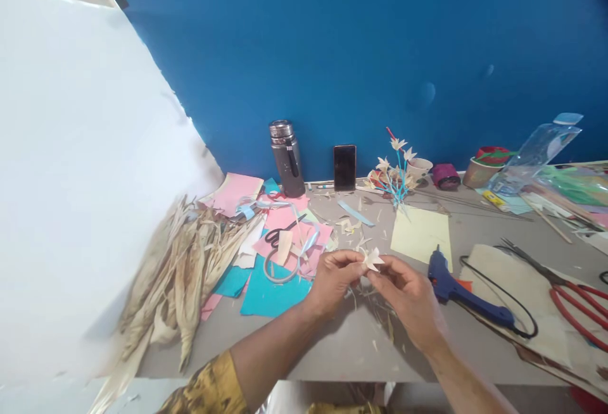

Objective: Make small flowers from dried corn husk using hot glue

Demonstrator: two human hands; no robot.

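Observation:
Between my two hands, above the front half of the table, is a small cream flower (373,260) with pointed petals. My left hand (335,280) pinches its left side between thumb and fingers. From the right, my right hand (408,294) grips the flower's base with thumb and forefinger. Whatever stem it has is hidden by my fingers. Scraps of dry husk lie on the table beneath my hands. A blue glue gun (468,297) rests just right of my right hand. Behind stands a bunch of similar flowers (399,170) on light blue stems.
Dried corn husks (185,268) are heaped at left beside blue paper (273,290), pink paper and black scissors (280,230). A flask (287,161) and phone (344,168) stand by the wall. Red-handled scissors (565,287) and a tilted plastic bottle (534,154) are at right.

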